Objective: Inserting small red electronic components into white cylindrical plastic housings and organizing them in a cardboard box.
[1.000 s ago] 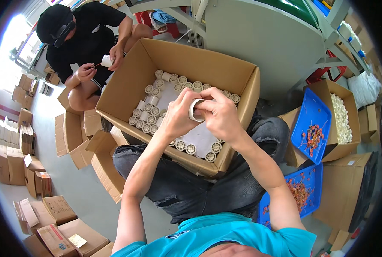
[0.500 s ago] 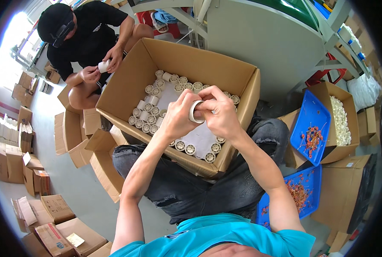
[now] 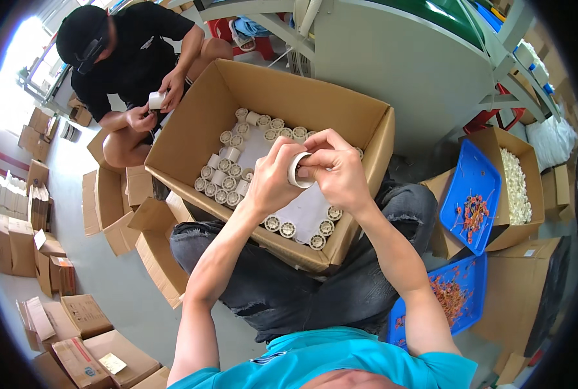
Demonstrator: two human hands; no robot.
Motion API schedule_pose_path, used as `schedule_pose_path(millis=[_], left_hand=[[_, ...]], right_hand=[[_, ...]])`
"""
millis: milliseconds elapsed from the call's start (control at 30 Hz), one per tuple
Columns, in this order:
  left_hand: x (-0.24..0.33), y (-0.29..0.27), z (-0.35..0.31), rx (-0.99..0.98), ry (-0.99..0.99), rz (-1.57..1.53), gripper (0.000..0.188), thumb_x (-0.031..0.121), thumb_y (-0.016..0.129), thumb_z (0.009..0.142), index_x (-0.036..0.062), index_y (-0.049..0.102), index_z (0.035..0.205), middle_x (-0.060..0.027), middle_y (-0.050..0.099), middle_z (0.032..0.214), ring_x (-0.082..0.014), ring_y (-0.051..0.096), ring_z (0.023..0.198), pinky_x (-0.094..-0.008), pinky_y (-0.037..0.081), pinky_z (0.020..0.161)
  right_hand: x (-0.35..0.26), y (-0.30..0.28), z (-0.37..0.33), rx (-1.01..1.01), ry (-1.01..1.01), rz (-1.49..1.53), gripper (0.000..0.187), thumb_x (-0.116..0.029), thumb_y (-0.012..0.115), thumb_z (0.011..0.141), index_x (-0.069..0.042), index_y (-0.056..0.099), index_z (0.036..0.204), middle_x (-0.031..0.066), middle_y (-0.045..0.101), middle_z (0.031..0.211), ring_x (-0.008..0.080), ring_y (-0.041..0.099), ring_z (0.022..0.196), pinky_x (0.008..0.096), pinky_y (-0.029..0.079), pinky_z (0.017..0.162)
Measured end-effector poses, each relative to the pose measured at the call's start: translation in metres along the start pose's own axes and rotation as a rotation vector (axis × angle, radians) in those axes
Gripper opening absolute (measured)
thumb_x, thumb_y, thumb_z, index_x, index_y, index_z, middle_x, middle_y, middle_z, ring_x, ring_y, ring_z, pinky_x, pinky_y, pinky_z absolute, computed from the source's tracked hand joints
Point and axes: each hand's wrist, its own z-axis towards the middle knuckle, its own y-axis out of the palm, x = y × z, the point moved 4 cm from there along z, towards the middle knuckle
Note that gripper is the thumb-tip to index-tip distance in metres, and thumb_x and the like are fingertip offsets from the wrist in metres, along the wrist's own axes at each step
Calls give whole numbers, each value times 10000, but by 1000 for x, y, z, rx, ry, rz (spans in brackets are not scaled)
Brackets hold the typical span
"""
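Above a large open cardboard box point(image 3: 360, 120), I hold a white plastic ring-shaped cylinder point(image 3: 295, 171) between both hands. My left hand point(image 3: 271, 174) is wrapped round its left side. The fingers of my right hand point(image 3: 336, 170) pinch its right rim, with fingertips reaching into the round opening. Whether a small part sits between those fingertips is hidden. Below, several similar white cylinders with spoked ends point(image 3: 229, 183) stand or lie along the box's sides, on a pale sheet point(image 3: 296, 217) at its bottom.
To the right, blue trays point(image 3: 475, 155) hold small red-and-orange wired parts point(image 3: 473, 214), beside a carton of cream-coloured pieces point(image 3: 514, 185). At the upper left a co-worker point(image 3: 130, 58) in black handles another white cylinder point(image 3: 158, 100). Empty-looking open cartons point(image 3: 162, 249) stand left of my knees.
My right fingers have shifted slightly at the cylinder's rim, while my left hand keeps its hold. The co-worker's hands have turned their cylinder a little.
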Motion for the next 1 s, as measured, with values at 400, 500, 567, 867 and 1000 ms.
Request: schedule_pose_path(millis=[400,500,567,867,1000], left_hand=[[4,-3,4,-63,-17,78,436,70,806,697,57,530,1034,-122,597,966,-353,668,775,-421,557,627],[8,-4,7,-65,-5,87,432,67,808,699,55,526,1026,-123,599,952,-349,668,768,-414,553,619],[11,-3,10,-53,5,81,450,52,809,690,54,528,1042,-128,601,946,-350,667,764,-415,549,618],[7,6,7,-61,-26,94,524,73,859,629,63,547,1049,-119,609,946,-343,656,779,-396,554,645],[5,24,33,-136,-92,-16,511,105,881,643,68,549,1030,-113,607,936,-295,650,816,-364,538,728]], right_hand=[[-3,0,3,-29,-145,-129,154,45,673,732,-18,742,855,101,617,961,262,652,845,367,543,765],[-3,0,0,-11,-165,-142,160,62,672,726,-12,736,852,93,619,961,255,655,852,359,544,761],[-4,0,-1,10,-160,-146,165,65,688,722,-14,736,859,88,626,970,245,658,863,349,547,762],[3,-7,0,-50,-91,-169,155,-4,696,735,-39,757,873,111,620,990,279,639,892,370,531,805],[-14,-52,3,-108,-4,-294,261,-8,719,763,-67,763,1013,110,634,1056,250,646,930,342,545,807]])
